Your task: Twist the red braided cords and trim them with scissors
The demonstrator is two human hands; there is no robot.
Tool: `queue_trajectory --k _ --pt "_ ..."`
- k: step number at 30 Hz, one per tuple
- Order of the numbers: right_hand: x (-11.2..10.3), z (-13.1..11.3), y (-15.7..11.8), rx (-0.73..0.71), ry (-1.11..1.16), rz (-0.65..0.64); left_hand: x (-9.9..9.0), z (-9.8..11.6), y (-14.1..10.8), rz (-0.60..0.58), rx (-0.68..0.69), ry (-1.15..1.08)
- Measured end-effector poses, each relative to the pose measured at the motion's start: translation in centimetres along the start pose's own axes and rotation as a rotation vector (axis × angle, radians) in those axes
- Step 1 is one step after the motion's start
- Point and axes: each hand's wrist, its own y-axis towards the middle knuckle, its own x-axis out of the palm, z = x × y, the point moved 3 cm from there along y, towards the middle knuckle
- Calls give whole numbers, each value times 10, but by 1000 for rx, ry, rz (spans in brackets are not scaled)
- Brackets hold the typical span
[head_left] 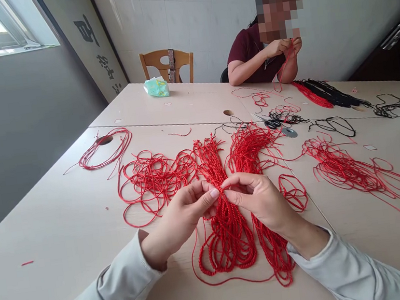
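A bundle of twisted red cords [229,243] lies on the table in front of me, narrowed at its middle where my hands meet. My left hand [188,207] pinches a thin red cord there between thumb and forefinger. Close against it, my right hand [258,196] pinches thin red cord too, thumb and forefinger together. The fingertips nearly touch just over the bundle. To the right lies a second bundle of twisted red cords [246,154], partly hidden under my right hand. Loose red cord [148,176] is coiled in a tangle to the left.
Scissors [272,123] and a grey disc [289,132] lie beyond the bundles. More red cord [351,170] spreads at right, with black cords [331,92] behind. A tissue pack [156,87] stands at the far edge. Another person [252,56] sits across, holding red cord.
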Motion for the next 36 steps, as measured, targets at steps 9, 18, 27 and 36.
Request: queue_trajectory --k 9,18,27,36 --pt "0 -1 0 96 61 -63 2 3 -3 68 125 210" --pt "2 5 -2 305 429 -122 5 11 -4 89 278 95" --pt "4 11 -6 360 602 -128 3 8 -5 100 342 70" --pt "9 14 -9 397 634 -113 4 12 -8 110 433 203"
